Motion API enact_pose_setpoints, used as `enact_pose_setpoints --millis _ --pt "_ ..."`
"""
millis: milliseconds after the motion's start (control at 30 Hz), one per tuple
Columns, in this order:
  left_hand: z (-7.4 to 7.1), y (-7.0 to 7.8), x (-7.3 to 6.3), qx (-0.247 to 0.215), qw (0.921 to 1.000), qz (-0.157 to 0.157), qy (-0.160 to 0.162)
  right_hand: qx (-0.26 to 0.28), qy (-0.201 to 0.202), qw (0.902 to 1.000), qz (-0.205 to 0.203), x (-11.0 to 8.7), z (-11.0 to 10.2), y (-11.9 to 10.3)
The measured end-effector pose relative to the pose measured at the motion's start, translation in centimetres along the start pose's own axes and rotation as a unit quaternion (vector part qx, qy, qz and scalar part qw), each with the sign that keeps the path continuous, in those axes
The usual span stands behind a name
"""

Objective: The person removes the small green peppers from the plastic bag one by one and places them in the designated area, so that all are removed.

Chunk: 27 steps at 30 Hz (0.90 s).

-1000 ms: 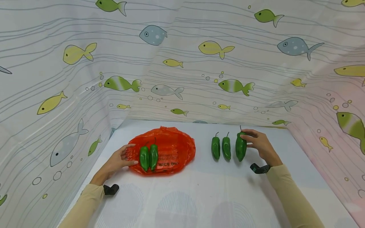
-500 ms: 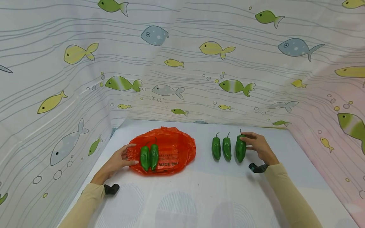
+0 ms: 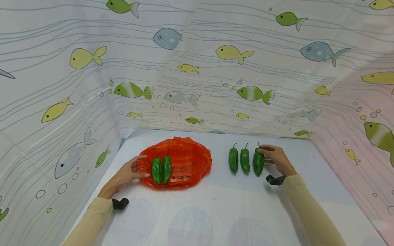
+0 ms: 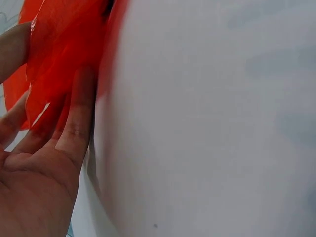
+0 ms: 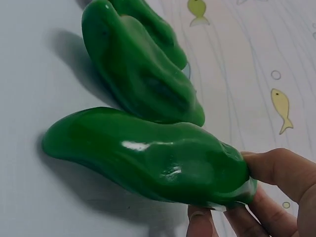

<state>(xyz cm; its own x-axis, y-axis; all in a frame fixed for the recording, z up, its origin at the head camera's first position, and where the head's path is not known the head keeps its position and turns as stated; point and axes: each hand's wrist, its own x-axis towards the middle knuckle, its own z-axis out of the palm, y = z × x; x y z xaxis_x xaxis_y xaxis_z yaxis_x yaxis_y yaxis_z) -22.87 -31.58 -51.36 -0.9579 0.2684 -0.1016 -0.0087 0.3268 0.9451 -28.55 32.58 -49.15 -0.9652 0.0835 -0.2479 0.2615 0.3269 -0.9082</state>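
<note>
Nearest, behind the fingers on both sides, two beige fabric sleeves (image 3: 89, 223) cover the person's forearms, and a small black wrist camera (image 3: 120, 204) sits below each palm. The white counter (image 3: 221, 194), patterned with pale grey rounded shapes, spreads between the two sets of fingers.

Ahead of its sleeve, the left hand (image 3: 127, 173) grasps the outer edge of a crumpled, translucent red plastic bag (image 3: 187, 160) with dark print; a fingertip shows through the film. Just past these fingers, toward the other hand, two glossy green elongated peppers with thin stems (image 3: 156, 170) lie side by side against the red plastic.

A little farther off, the right hand (image 3: 277, 159) pinches the stem end of a glossy dark green pepper (image 3: 258, 164) between thumb and fingers. Its tapered tip points back toward the person, close above or on the counter; which, I cannot tell. Just beside it, on the side away from these fingers, two slimmer glossy green peppers (image 3: 245, 160) lie parallel, stems pointing away.

Farthest, beyond all the fingers, hangs a white sheet printed with green, yellow and blue-grey fish (image 3: 203, 78).
</note>
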Motion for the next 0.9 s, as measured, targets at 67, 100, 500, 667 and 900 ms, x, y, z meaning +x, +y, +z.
enact_pose_setpoints --millis 67,100,500,667,900 --pt "0.0 -0.1 0.0 0.0 1.0 0.0 0.0 -0.004 0.001 1.0 0.002 0.2 0.1 0.1" --pt "0.0 -0.1 0.0 0.0 1.0 0.001 0.0 -0.006 0.001 1.0 0.004 0.3 0.1 0.2" --pt "0.3 -0.4 -0.5 -0.01 0.9999 -0.007 -0.001 -0.016 0.002 0.9999 0.002 1.4 0.9 0.9" --pt "0.3 -0.4 -0.4 -0.004 1.0 -0.003 -0.003 -0.04 0.015 0.9991 -0.008 1.3 1.1 0.7" --pt "0.0 0.0 0.0 0.008 1.0 -0.003 0.001 -0.056 0.025 0.9978 -0.025 1.0 1.3 0.4"
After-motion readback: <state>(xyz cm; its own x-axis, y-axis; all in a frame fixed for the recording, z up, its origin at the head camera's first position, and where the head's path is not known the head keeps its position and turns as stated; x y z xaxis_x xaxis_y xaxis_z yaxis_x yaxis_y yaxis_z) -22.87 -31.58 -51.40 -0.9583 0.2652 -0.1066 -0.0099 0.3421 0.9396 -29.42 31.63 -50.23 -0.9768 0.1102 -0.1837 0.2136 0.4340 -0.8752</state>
